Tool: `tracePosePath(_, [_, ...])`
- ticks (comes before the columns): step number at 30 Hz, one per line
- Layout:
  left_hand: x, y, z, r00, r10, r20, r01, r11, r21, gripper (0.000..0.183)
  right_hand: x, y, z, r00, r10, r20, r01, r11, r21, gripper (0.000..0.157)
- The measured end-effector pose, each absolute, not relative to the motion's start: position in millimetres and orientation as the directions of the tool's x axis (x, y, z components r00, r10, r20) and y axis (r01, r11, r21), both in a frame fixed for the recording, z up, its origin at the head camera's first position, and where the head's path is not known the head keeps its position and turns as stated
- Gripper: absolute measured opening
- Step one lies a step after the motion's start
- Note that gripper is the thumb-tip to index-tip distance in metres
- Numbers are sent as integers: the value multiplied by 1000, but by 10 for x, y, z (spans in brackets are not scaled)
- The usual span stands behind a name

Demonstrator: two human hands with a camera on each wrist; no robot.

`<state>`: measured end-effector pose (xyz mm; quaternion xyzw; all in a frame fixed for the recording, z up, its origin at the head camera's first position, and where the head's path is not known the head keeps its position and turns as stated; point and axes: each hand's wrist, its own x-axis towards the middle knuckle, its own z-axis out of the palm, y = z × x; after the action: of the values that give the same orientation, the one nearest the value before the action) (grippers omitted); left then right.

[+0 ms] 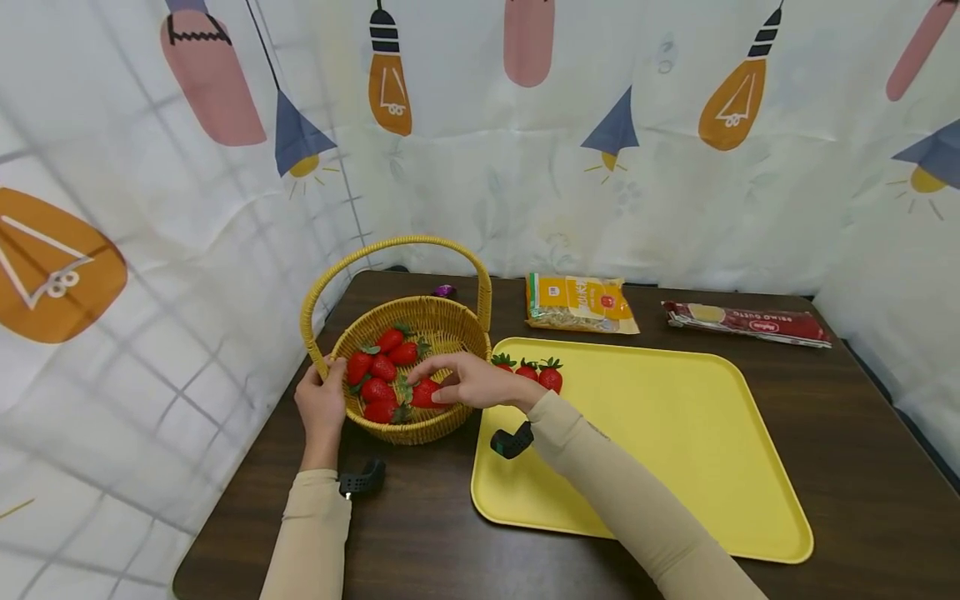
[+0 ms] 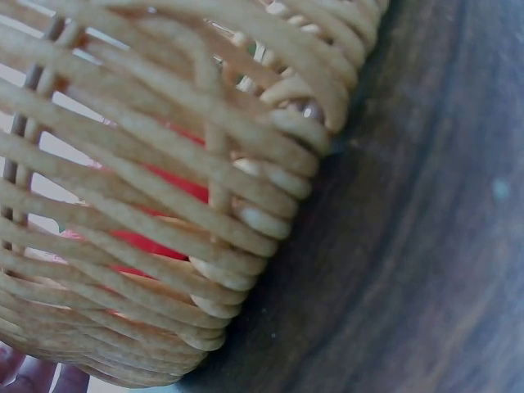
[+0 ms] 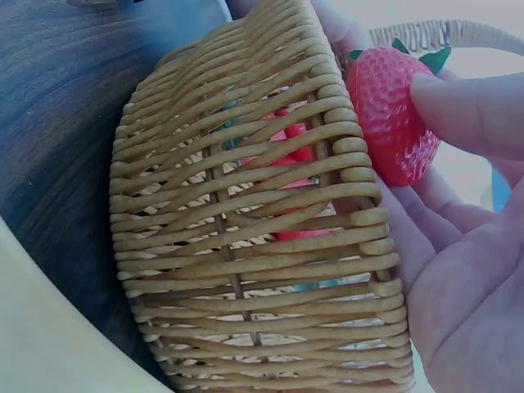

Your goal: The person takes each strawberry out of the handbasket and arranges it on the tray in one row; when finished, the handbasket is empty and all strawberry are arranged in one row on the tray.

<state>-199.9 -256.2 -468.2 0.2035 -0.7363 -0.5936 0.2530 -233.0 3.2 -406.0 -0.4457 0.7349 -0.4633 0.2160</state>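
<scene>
A yellow wicker basket [image 1: 420, 433] with a tall arched handle stands on the table's left part, several red strawberries [image 1: 378, 390] inside it. My left hand [image 1: 322, 408] grips its left rim near the handle's base; the left wrist view shows the woven wall [image 2: 155, 196] close up and fingertips [image 2: 37, 378] at its edge. Above the basket's front right side, my right hand [image 1: 480, 382] pinches a strawberry [image 3: 393, 115] between thumb and fingers, just inside the rim. Three more strawberries [image 1: 551, 377] sit at the upper left corner of a yellow tray [image 1: 652, 433], partly behind the right hand.
Behind the tray lies a yellow food packet [image 1: 581, 304], with a long red packet [image 1: 746, 323] farther right. A small purple wrapped item [image 1: 445, 291] is behind the basket. Printed cloth [image 1: 480, 167] hangs around the dark table [image 1: 420, 517].
</scene>
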Motion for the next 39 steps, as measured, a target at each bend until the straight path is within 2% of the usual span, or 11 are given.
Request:
tracePosePath(4, [-1990, -2561, -4673, -787, -600, 141, 2, 227, 974, 34, -2315, 60, -4077, -516, -843, 155, -508, 156, -847, 35])
tracePosePath(7, [-1986, -2557, -4667, -787, -600, 144, 2, 231, 973, 33, -2305, 87, -4083, -552, -815, 176, -505, 159, -848, 37])
tracePosePath(14, [-1985, -2554, -4663, -787, -601, 138, -2, 227, 974, 34, -2305, 182, -4092, -674, -725, 143, -383, 178, -906, 39])
tracePosePath(20, [-1983, -2555, -4656, -787, -600, 140, -2, 230, 973, 33, -2301, 323, -4077, -688, -720, 95, -294, 157, -943, 39])
tracePosePath(33, [-1977, -2555, -4652, -785, -603, 141, -1, 229, 973, 36, -2265, 735, -4145, -819, -562, 118, -190, 71, -979, 40])
tracePosePath(39, [-1984, -2546, -4657, -785, -602, 144, 9, 222, 975, 35, -2158, 983, -4067, -874, -478, 85, -181, 159, -970, 41])
